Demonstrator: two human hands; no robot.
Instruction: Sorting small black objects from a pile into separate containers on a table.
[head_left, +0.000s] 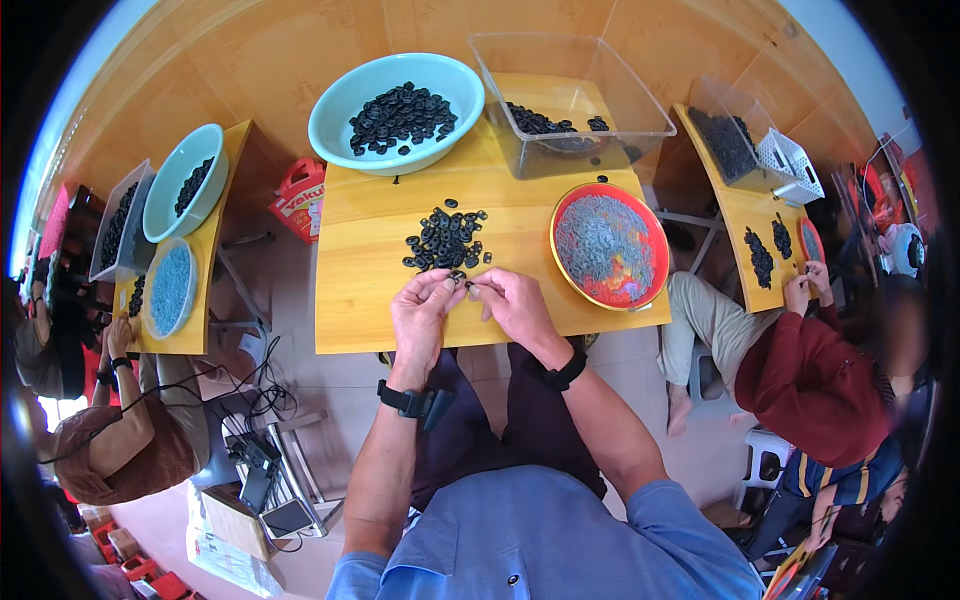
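Note:
My left hand (pixel 424 312) is closed at the near side of a yellow wooden table (pixel 370 320), pinching a small black oval piece (pixel 457 276) between thumb and fingers. Right beside it, my right hand (pixel 516 308) has its thumb and fingertips pressed together at that piece; whatever is between them is too small to make out. Just beyond the fingertips lies a loose pile of black oval pieces (pixel 444 238) with holes in them. To the right stands a red bowl with a yellow rim (pixel 553 255), holding many tiny grey parts (pixel 600 235).
A light teal basin (pixel 332 142) of black pieces stands at the far left of the table, with a clear plastic bin (pixel 530 158) beside it. People sit at side tables left (pixel 222 215) and right (pixel 705 150). A red bag (pixel 300 200) is on the floor.

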